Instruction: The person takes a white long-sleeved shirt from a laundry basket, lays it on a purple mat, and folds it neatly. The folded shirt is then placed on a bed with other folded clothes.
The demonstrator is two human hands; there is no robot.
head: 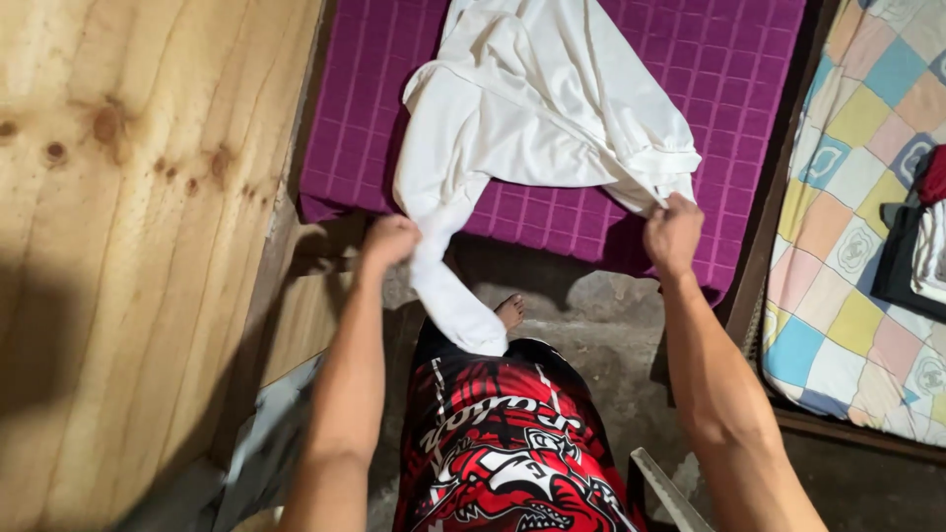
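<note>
Head view, looking down. White shirt (pixel 537 99) lies spread on a purple quilted mattress (pixel 729 59), body of the garment toward the far side, one long sleeve (pixel 448 286) hanging off the near edge down toward the person's lap.

Left hand (pixel 389 241): at the near mattress edge, fingers closed in a fist on the sleeve just where it drops off the edge. Cloth runs out below the fist.

Right hand (pixel 673 232): at the near edge further right, fingers pinched shut on a bunched corner of the shirt, likely a cuff or hem; cannot tell which. Cloth between the two hands is creased and folded over itself.

Person wears red, black and white patterned shorts (pixel 503 453); sleeve end rests on them. One bare foot (pixel 510 311) shows on the concrete floor (pixel 611 335) just beside the sleeve.

Surroundings: wooden wall (pixel 128 246) at left. Patchwork quilt (pixel 857 236) in pastel squares at right, on a separate bed, with dark and red folded clothes (pixel 916 246) on it.
</note>
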